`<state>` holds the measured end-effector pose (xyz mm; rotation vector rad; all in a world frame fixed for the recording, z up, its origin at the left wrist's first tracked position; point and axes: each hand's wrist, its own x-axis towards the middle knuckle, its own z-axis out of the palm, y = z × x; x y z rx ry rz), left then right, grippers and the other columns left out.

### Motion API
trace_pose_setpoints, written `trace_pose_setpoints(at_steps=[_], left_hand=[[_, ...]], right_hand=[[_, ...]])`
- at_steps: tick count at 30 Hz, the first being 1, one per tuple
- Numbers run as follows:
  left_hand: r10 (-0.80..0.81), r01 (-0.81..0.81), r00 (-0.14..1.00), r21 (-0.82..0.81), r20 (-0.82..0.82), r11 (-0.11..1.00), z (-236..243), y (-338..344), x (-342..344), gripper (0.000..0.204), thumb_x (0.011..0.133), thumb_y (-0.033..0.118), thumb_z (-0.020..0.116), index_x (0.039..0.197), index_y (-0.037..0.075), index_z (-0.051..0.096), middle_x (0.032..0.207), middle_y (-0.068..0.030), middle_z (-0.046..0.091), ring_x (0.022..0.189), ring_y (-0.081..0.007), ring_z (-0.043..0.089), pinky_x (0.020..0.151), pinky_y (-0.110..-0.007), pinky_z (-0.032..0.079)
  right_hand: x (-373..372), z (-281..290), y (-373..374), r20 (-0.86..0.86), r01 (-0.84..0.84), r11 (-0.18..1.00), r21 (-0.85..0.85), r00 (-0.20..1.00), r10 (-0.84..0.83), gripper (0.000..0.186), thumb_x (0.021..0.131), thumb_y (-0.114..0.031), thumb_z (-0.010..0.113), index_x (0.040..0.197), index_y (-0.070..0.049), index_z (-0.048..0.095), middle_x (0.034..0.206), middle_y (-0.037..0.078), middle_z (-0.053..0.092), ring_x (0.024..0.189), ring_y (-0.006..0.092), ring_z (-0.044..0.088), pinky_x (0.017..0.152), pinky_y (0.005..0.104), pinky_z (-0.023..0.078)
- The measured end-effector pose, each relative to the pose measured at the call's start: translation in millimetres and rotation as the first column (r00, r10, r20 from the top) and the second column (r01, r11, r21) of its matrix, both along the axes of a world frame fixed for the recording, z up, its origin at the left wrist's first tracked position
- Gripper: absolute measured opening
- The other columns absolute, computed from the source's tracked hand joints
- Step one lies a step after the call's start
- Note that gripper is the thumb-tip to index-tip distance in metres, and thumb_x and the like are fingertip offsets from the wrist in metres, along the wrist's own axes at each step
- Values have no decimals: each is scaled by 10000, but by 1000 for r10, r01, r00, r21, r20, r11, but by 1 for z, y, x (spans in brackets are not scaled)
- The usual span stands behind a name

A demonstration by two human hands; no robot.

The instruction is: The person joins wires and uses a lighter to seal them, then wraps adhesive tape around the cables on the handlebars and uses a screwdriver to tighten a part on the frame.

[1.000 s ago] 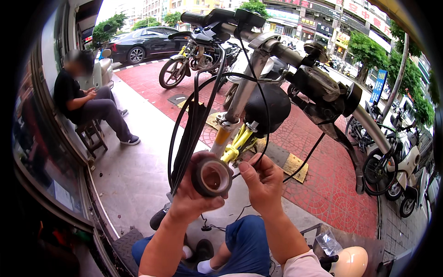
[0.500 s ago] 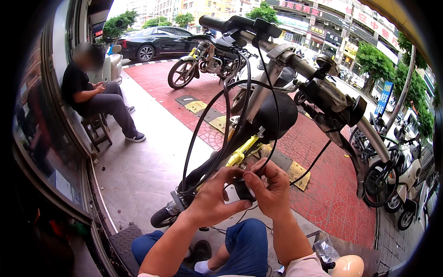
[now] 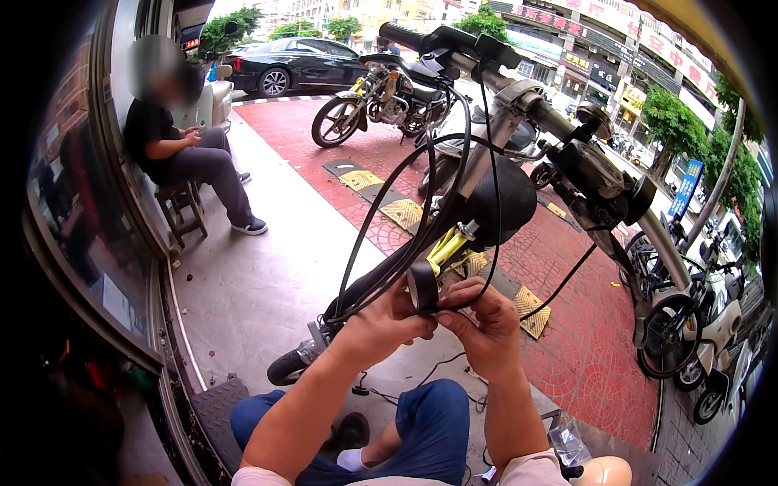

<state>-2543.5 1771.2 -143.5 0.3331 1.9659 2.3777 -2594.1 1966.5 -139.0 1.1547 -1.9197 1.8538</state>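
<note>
My left hand (image 3: 381, 326) is closed on a roll of black tape (image 3: 422, 287), held on edge above my fingers. Close beside it, my right hand (image 3: 484, 322) pinches a thin black cable (image 3: 492, 243) that hangs down in a curve from the handlebar (image 3: 535, 113). The fingertips of both hands nearly meet at the cable. Whether a strip of tape runs between them is too small to tell. Just beyond my hands stands the bike's frame, with a yellow part (image 3: 446, 247) and several looped black cables (image 3: 369, 198) in front of it.
A seated person (image 3: 174, 146) is on a wooden stool (image 3: 180, 212) by the glass front at left. A motorcycle (image 3: 381, 101) and a black car (image 3: 296, 65) stand farther off. Parked two-wheelers (image 3: 705, 324) line the right side. Black wires (image 3: 429, 377) trail over the floor below my hands.
The tape roll has come up and turned on edge in my left hand. My right hand has shifted slightly right and down. The whole view has moved a little.
</note>
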Motion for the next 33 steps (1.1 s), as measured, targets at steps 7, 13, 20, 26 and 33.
trace_pose_setpoints(at_steps=[7, 13, 20, 26, 33], left_hand=[[123, -129, 989, 63, 80, 990, 4, 0, -4, 483, 955, 319, 798, 1272, -1, 625, 1001, -77, 732, 740, -144, 745, 584, -233, 534], [133, -132, 991, 375, 25, 917, -8, -1, 3, 442, 992, 333, 771, 1245, 6, 615, 982, -66, 719, 617, -62, 592, 495, -206, 404], [154, -111, 987, 502, -44, 858, -10, -6, 9, 817, 859, 390, 884, 1436, -51, 509, 1054, -100, 692, 758, -89, 616, 558, -218, 468], [179, -88, 942, 305, -283, 948, -26, -6, 17, 956, 668, 204, 938, 1468, -3, 457, 1301, -185, 659, 1028, -161, 658, 850, -274, 545], [58, -241, 883, -344, -467, 908, -20, 0, 23, 674, 839, 268, 883, 1359, 35, 523, 1323, -118, 658, 1028, -186, 667, 847, -347, 511]], right_hand=[[0, 1, 2, -119, 44, 999, 31, 992, -40, 158, 813, 9, 832, 943, -7, 745, 940, 90, 711, 890, 225, 699, 816, 329, 546], [1, -6, -5, -120, 54, 998, -26, 991, -57, 135, 816, 8, 831, 913, -10, 738, 925, 89, 707, 859, 214, 690, 793, 321, 534], [1, -8, -5, 50, -5, 990, -140, 999, 12, 106, 890, -24, 793, 893, 9, 692, 909, 70, 697, 840, 161, 655, 782, 297, 509], [-1, -2, -11, 192, 106, 991, -87, 978, -88, 182, 972, -113, 744, 860, 1, 657, 767, 20, 678, 717, 74, 601, 691, 252, 474], [-1, 5, -11, 180, 144, 988, 63, 972, -153, 176, 949, -118, 749, 844, -10, 659, 670, 39, 672, 617, 81, 616, 600, 268, 471]])
